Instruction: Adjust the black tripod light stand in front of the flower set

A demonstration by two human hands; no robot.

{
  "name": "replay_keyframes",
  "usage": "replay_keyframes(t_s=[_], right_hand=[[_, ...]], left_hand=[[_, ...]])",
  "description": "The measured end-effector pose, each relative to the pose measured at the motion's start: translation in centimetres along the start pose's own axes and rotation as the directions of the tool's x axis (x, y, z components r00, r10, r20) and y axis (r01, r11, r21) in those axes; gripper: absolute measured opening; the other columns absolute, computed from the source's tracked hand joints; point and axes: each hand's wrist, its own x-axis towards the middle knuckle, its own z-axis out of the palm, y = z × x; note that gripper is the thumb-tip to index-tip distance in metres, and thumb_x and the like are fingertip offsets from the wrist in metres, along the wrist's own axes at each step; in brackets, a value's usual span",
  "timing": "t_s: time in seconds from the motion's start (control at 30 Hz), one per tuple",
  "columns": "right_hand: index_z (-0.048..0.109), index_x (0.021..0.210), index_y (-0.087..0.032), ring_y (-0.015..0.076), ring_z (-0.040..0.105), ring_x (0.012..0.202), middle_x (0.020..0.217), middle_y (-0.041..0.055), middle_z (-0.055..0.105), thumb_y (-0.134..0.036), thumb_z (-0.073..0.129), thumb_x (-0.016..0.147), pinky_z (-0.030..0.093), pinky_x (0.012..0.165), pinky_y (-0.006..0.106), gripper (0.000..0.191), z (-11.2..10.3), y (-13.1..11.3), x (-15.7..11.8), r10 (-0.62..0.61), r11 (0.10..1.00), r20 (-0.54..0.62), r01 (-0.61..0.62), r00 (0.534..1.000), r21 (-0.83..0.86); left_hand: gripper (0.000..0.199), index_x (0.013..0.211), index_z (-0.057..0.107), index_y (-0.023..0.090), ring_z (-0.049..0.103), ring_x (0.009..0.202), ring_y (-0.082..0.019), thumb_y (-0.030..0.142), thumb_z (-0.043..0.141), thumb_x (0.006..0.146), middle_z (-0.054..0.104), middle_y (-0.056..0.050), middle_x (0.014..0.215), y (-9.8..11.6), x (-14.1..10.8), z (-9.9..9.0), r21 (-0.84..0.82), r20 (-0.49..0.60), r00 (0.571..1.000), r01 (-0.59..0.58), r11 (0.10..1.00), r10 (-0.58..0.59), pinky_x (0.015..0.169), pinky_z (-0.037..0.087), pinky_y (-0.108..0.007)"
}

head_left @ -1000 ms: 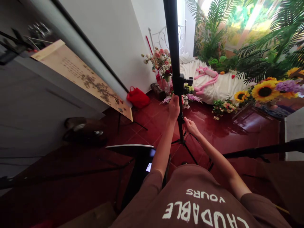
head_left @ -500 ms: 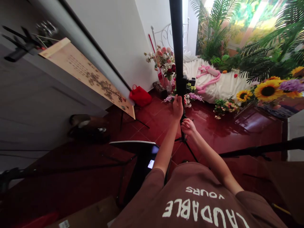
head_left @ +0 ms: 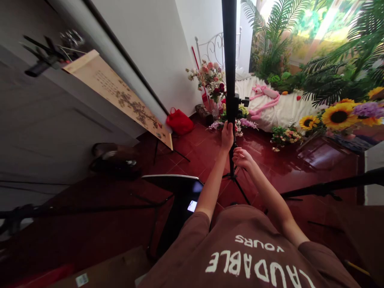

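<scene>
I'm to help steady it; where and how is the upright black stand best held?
Probably around the straight pole of the upright black stand, above the side knob, coming from the wearer's left. The knob juts out to the right, and the left hand and right hand are lower down. The long, slim shape suits wrapped fingers; the splayed legs look harder to grasp.

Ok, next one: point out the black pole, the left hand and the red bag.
Black pole (head_left: pixel 229 52), head view: on the upper shaft, above the knob.
Left hand (head_left: pixel 227 138), head view: on the back of the hand.
Red bag (head_left: pixel 180 122), head view: on the middle of its body, below the handles.
</scene>
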Motion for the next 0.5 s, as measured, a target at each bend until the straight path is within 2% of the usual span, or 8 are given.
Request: replay_keyframes(t_s=[0.07, 0.17, 0.3, 0.4, 0.47, 0.5], right_hand=[[0.042, 0.070, -0.021, 0.0049, 0.032, 0.031, 0.043, -0.0105, 0.040, -0.004, 0.038, 0.086, 0.030, 0.038, 0.016, 0.023, -0.3, 0.1, -0.6, 0.044, 0.999, 0.014, -0.044, 0.999, 0.005], [0.045, 0.073, -0.021, 0.0053, 0.035, 0.033, 0.042, -0.0108, 0.037, -0.013, 0.039, 0.092, 0.030, 0.037, 0.014, 0.021, -1.6, 0.0, -2.5, 0.057, 0.997, -0.016, -0.057, 0.998, -0.042], [0.047, 0.073, -0.021, 0.0054, 0.040, 0.037, 0.045, -0.0096, 0.040, -0.017, 0.050, 0.089, 0.032, 0.035, 0.014, 0.017, -5.2, -0.6, -7.1, -0.063, 0.994, -0.091, 0.055, 0.994, -0.094], [0.051, 0.077, -0.022, 0.0043, 0.042, 0.039, 0.049, -0.0100, 0.043, -0.017, 0.056, 0.084, 0.039, 0.040, 0.013, 0.010, -8.6, -1.1, -11.7, -0.209, 0.972, -0.132, 0.191, 0.969, -0.139], [0.052, 0.076, -0.022, 0.0036, 0.041, 0.040, 0.052, -0.0094, 0.044, -0.018, 0.059, 0.081, 0.039, 0.040, 0.014, 0.010, -11.2, -1.4, -15.0, -0.322, 0.937, -0.174, 0.287, 0.931, -0.199], [0.052, 0.075, -0.023, 0.0035, 0.041, 0.040, 0.053, -0.0089, 0.044, -0.019, 0.060, 0.079, 0.040, 0.040, 0.014, 0.010, -12.6, -1.5, -16.6, -0.389, 0.910, -0.193, 0.342, 0.901, -0.236]], left_hand=[[0.048, 0.089, 0.059, 0.020, 0.055, 0.062, -0.009, 0.065, 0.040, 0.088, 0.059, -0.001, 0.070, -0.2, -0.2, -0.1, -0.006, 0.001, 1.000, -0.010, 1.000, 0.010, 0.062, 0.046, -0.021], [0.047, 0.091, 0.059, 0.020, 0.053, 0.061, -0.009, 0.064, 0.040, 0.089, 0.058, 0.000, 0.070, -1.1, -0.6, -0.2, -0.021, -0.004, 0.999, -0.034, 0.999, 0.034, 0.061, 0.045, -0.022], [0.045, 0.100, 0.059, 0.021, 0.056, 0.065, -0.010, 0.062, 0.042, 0.090, 0.060, -0.001, 0.075, -3.0, -1.7, -0.4, 0.071, -0.022, 1.000, -0.018, 0.997, 0.019, 0.066, 0.047, -0.023], [0.048, 0.112, 0.058, 0.021, 0.063, 0.091, -0.015, 0.061, 0.042, 0.091, 0.066, -0.007, 0.095, -5.4, -3.4, -0.9, 0.166, -0.061, 0.998, -0.019, 0.986, 0.029, 0.088, 0.048, -0.029], [0.049, 0.119, 0.057, 0.022, 0.058, 0.116, -0.018, 0.059, 0.038, 0.093, 0.065, -0.010, 0.114, -7.7, -5.5, -1.8, 0.205, -0.086, 0.996, 0.013, 0.979, 0.005, 0.104, 0.042, -0.033], [0.049, 0.122, 0.056, 0.022, 0.054, 0.123, -0.018, 0.056, 0.032, 0.096, 0.063, -0.010, 0.120, -8.9, -6.8, -2.3, 0.210, -0.096, 0.994, 0.071, 0.975, -0.051, 0.109, 0.038, -0.036]])
